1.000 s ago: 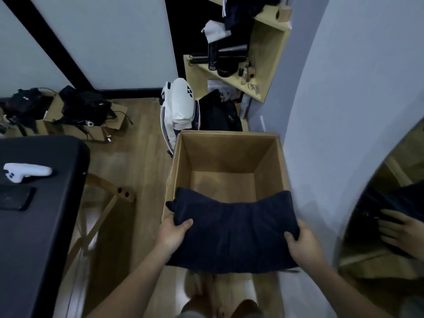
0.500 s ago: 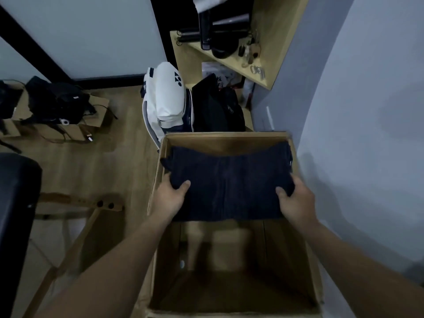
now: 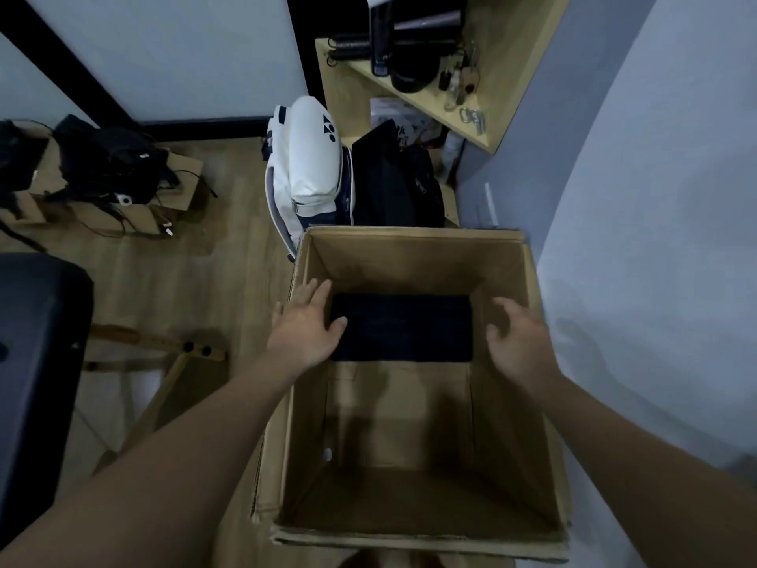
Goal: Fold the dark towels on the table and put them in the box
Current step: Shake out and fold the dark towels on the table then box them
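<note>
Inside one box, one folded towel.

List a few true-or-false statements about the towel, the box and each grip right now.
1. The folded dark towel lies on the floor of the cardboard box. True.
2. The left grip pinches the towel. False: its fingers are spread and hold nothing.
3. The right grip holds nothing. True.
4. The towel covers the whole box floor. False: it covers only the far part, and the near floor is bare.
5. A white bag stands beyond the box. True.
</note>
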`<action>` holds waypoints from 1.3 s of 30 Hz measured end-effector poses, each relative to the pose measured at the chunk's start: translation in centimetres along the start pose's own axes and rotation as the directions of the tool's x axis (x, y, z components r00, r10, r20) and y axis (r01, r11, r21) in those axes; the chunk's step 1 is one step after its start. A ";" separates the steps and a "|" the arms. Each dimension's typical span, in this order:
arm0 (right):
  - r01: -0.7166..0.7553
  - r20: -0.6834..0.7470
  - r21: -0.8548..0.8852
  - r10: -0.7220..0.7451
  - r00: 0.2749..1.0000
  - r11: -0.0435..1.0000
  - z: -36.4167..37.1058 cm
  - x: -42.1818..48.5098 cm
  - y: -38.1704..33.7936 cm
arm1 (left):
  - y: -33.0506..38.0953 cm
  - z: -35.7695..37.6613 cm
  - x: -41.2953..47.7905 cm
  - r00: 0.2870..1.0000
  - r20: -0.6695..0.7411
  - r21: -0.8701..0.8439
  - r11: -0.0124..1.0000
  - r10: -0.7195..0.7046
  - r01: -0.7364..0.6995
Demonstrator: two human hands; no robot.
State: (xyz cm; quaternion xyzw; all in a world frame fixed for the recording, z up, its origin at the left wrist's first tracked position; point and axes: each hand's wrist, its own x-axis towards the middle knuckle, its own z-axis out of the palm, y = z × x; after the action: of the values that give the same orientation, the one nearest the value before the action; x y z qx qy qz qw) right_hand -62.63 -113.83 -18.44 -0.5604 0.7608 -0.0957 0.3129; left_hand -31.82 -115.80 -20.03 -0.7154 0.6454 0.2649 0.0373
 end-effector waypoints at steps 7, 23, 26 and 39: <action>0.260 0.204 -0.069 -0.242 0.949 0.963 -1.2 -6.2 -6.6 | 1.0 -3.1 -6.4 0.993 -0.050 0.001 0.994 0.112 -0.112; 0.939 0.487 -0.046 -0.813 0.320 0.342 2.2 -23.9 -26.9 | -10.3 -9.1 -39.9 0.722 -0.469 -0.162 0.853 -0.509 0.496; 0.978 0.546 0.016 -0.822 0.164 0.206 4.0 -29.8 -29.7 | -11.2 -8.5 -47.6 0.608 -0.487 -0.232 0.765 -0.626 0.601; 0.893 0.573 0.308 -0.685 -0.450 -0.329 12.1 -62.1 -32.2 | -13.8 2.3 -79.1 0.002 -0.443 -0.581 0.290 -0.896 0.760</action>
State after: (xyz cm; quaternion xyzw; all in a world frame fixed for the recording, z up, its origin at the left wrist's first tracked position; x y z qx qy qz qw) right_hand -19.14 -66.05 10.92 -0.9664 -0.1473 0.0032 0.2104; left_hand -21.61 -41.15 7.84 -0.9894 0.0230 -0.0576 -0.1313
